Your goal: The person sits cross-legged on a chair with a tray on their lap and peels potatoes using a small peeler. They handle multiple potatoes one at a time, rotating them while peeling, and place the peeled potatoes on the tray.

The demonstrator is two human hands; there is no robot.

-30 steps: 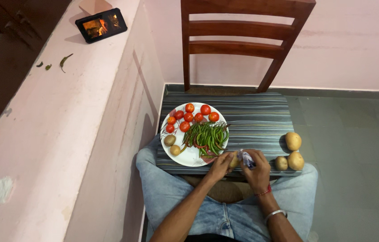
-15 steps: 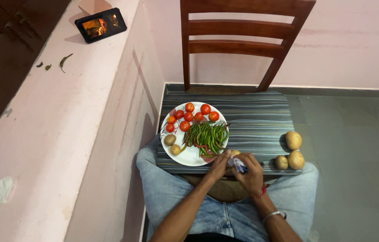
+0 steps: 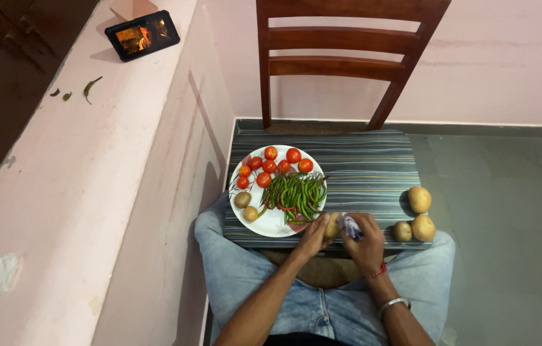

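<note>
Beside plate point(image 3: 271, 224), upright potato point(image 3: 331, 225) between hands.

Red tomatoes point(image 3: 271, 164), green chillies point(image 3: 296, 195) (white plate point(image 3: 275, 223))

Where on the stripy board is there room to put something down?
Bare board lies right of the plate, up to the potatoes at its right edge. It is crowded near both hands at the front.

Potato point(image 3: 331, 226) mostly hidden between left hand point(image 3: 312, 236) and right hand point(image 3: 364, 242). Small pale tool point(image 3: 350, 225) in right hand too small to identify. Chair point(image 3: 348, 51) top cut off at 12 o'clock. Screen of tablet point(image 3: 142, 34) at 10 o'clock blurred.
</note>
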